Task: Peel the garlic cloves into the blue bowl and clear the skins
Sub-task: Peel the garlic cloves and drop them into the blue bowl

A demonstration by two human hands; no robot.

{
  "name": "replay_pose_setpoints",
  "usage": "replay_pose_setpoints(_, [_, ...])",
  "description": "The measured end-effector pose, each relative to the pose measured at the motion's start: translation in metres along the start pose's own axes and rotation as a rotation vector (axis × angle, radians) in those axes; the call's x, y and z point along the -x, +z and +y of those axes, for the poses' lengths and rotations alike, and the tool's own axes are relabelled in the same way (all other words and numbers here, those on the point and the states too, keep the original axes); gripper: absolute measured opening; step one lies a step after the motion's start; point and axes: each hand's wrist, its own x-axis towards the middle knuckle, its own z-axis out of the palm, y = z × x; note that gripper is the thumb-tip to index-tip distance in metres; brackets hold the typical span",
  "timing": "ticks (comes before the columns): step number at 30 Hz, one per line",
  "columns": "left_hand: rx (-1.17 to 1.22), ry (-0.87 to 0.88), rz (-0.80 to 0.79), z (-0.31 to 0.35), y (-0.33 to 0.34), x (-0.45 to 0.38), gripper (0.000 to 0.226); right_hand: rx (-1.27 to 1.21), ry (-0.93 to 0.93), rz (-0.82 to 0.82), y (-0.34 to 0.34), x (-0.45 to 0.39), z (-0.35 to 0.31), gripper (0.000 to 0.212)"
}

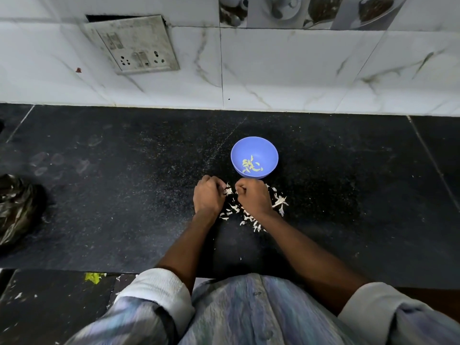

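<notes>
At frame centre, the left hand (208, 198) and right hand (252, 198) hover knuckles-up over the skins (280, 201), just below the bowl (254, 156). All fingers are curled in; a clove between them is hidden, so I cannot tell what they clamp. Best to pinch the skin, strip it, then drop the clove into the bowl.

No legible text — anywhere in view
</notes>
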Motion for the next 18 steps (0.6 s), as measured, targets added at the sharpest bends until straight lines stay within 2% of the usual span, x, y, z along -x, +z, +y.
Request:
replay_pose_setpoints(3, [0.175,-0.002,-0.023,0.006,-0.003,0.000,0.016,-0.221,0.039,0.019,-0.001,0.001,-0.002,0.024])
replay_pose_setpoints(6, [0.320,-0.048,-0.021,0.013,-0.003,0.003,0.012,-0.316,0.030,0.028,-0.004,0.005,-0.003,0.017])
replay_pose_setpoints(9, [0.448,-0.067,-0.019,0.018,-0.002,0.010,0.013,-0.365,0.073,0.125,-0.008,0.012,-0.002,0.011])
replay_pose_setpoints(15, [0.521,-0.046,-0.046,0.021,0.003,0.024,0.016,-0.373,0.107,0.172,-0.013,0.030,0.001,0.011])
replay_pose_setpoints(18, [0.527,0.022,-0.072,0.021,0.003,0.032,0.020,-0.400,0.119,0.191,-0.017,0.040,-0.001,0.013])
